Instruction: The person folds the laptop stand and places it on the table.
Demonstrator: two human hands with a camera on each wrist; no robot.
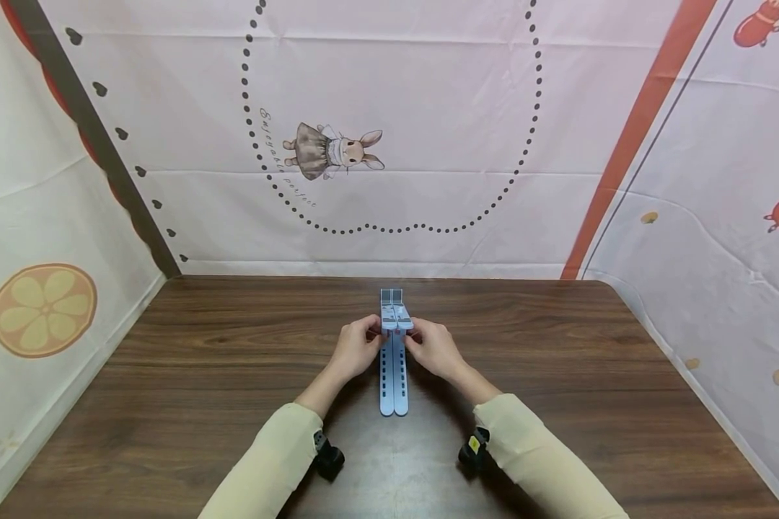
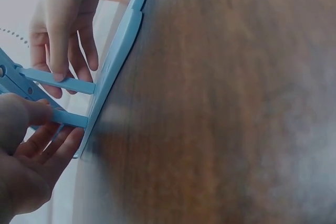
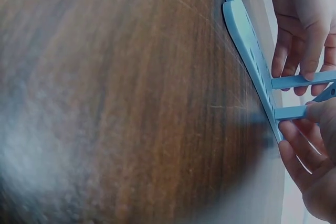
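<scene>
A light-blue folding stand (image 1: pixel 386 375) lies lengthwise at the middle of the table, its two slotted base bars side by side. Short struts (image 2: pixel 79 85) rise from the base to a raised upper part (image 1: pixel 396 316). My left hand (image 1: pixel 355 349) pinches the strut on the left between thumb and fingers. On the opposite side, my right hand (image 1: pixel 436 349) pinches the other strut, with its thumb on the near face. Both hands show in each wrist view, where part of the upper section is cut off by the frame edge.
The brown wooden table (image 1: pixel 234 346) spreads around the stand. A printed pale cloth (image 1: pixel 428 144) hangs behind it and along both sides. Black wrist cameras (image 1: pixel 329 455) sit on both sleeved forearms near the table surface.
</scene>
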